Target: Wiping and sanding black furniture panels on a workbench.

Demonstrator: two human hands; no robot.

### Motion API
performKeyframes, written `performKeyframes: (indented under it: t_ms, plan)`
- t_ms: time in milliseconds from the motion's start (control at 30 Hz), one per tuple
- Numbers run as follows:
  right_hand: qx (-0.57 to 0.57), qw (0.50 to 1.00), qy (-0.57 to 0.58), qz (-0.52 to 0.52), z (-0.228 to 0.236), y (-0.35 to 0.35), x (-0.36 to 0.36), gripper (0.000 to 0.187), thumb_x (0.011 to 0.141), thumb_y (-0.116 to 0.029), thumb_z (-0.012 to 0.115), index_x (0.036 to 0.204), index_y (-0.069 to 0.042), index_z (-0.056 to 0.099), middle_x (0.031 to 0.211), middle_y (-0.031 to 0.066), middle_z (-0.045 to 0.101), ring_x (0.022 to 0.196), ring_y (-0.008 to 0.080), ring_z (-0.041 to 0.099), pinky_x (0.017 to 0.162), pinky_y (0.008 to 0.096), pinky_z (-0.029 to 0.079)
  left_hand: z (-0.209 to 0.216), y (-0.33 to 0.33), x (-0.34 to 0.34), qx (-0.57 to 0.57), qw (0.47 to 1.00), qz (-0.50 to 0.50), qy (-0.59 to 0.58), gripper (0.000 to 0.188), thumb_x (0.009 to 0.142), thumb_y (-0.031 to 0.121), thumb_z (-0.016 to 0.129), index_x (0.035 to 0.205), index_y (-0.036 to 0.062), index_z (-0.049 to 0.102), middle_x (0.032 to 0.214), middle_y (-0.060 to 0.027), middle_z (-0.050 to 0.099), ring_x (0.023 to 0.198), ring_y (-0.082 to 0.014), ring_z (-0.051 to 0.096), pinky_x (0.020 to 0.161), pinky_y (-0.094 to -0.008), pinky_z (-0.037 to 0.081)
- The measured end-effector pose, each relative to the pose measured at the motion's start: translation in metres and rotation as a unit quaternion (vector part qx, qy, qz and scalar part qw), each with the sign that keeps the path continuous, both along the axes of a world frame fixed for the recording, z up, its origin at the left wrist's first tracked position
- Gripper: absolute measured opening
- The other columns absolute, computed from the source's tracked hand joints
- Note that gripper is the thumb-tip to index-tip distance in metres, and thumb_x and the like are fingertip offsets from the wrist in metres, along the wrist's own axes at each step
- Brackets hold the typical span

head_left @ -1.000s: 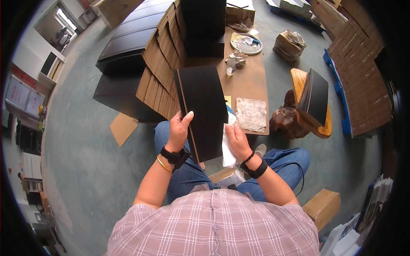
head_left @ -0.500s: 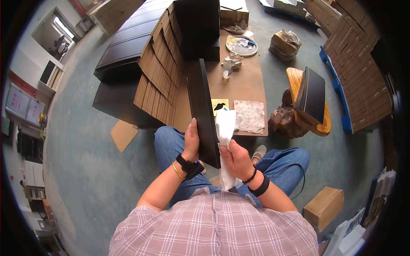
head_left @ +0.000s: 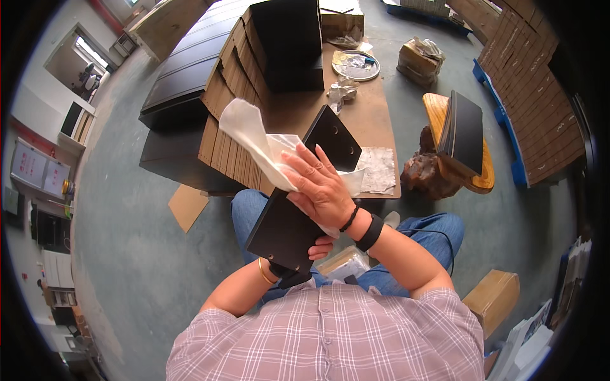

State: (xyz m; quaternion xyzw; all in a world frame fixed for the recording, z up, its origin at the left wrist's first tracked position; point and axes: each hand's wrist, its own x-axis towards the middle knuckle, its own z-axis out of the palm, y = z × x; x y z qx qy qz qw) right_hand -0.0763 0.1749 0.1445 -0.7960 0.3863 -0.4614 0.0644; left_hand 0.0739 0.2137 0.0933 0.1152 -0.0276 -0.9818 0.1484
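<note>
A flat black rectangular panel point(head_left: 289, 228) with small holes near its far end lies tilted over my lap. My left hand point(head_left: 321, 248) grips its near edge from underneath, mostly hidden, with only fingertips showing. My right hand point(head_left: 321, 184) presses a white cloth point(head_left: 257, 140) flat onto the panel's upper face; the loose end of the cloth trails up to the left.
A brown table point(head_left: 368, 108) ahead holds a stack of black panels point(head_left: 289, 44), a round tin point(head_left: 356, 63) and a grey rag point(head_left: 378, 170). Cardboard-edged boards point(head_left: 222, 120) lean at its left. A wooden stump stool point(head_left: 445, 159) with a black panel stands right. A cardboard box point(head_left: 492, 298) sits by my right knee.
The panel has swung from standing on edge to lying flat and tilted. My right hand has moved onto its face with the cloth, and the cloth has spread out toward the left.
</note>
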Motion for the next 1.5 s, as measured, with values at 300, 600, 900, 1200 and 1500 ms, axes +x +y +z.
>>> performKeyframes:
  t_ms: [300,600,900,1200,1500]
  plan:
    - [0.233,0.879,-0.178,-0.376,-0.156,-0.05,-0.115,0.031,0.096,-0.028,0.044,0.09,0.0,0.056,0.081,0.0254,0.06,0.077,0.0448,0.057,0.065,0.0488,0.044,0.003,-0.008,-0.008,0.047,0.993,-0.025,0.107,0.04,0.094,0.037,0.044,0.105,-0.0014,0.043,0.067,-0.0067,0.045,0.051,-0.0148,0.051,0.043,-0.0264,0.042]
    - [0.43,0.551,-0.715,0.029,-0.066,-0.005,-0.062,0.036,0.093,-0.04,0.053,0.107,-0.007,0.056,0.087,0.0059,0.064,0.07,0.0143,0.064,0.061,0.0272,0.054,0.001,-0.001,-0.023,0.094,0.977,-0.032,0.187,0.048,0.096,0.039,0.04,0.114,-0.0053,0.042,0.08,-0.0122,0.052,0.065,-0.0199,0.059,0.06,-0.0286,0.05]
    - [0.38,0.701,-0.593,-0.111,-0.063,-0.024,-0.094,0.036,0.089,-0.04,0.061,0.099,-0.007,0.056,0.068,-0.0035,0.049,0.051,0.0067,0.049,0.045,0.0232,0.042,0.016,-0.062,0.017,-0.263,0.949,-0.01,-0.172,0.041,0.098,0.036,0.045,0.113,-0.0005,0.058,0.096,-0.0068,0.064,0.08,-0.0089,0.059,0.069,-0.0232,0.05]
    - [0.361,0.867,-0.282,-0.195,-0.095,0.024,-0.034,0.062,0.08,-0.053,0.066,0.099,0.001,0.043,0.078,0.0181,0.06,0.07,0.0289,0.062,0.062,0.0372,0.049,0.003,-0.056,-0.007,-0.405,0.788,0.256,-0.387,0.025,0.094,0.026,0.055,0.094,0.0012,0.062,0.086,-0.0027,0.066,0.073,-0.0082,0.062,0.065,-0.0204,0.05]
    - [0.376,0.89,-0.183,-0.181,-0.13,0.061,-0.045,0.062,0.091,-0.059,0.042,0.091,0.001,0.055,0.078,0.023,0.061,0.078,0.0403,0.062,0.066,0.0403,0.048,-0.003,-0.083,0.027,-0.316,0.802,0.312,-0.4,0.028,0.095,0.025,0.053,0.103,-0.0009,0.06,0.094,-0.0088,0.066,0.079,-0.0157,0.065,0.072,-0.0255,0.053]
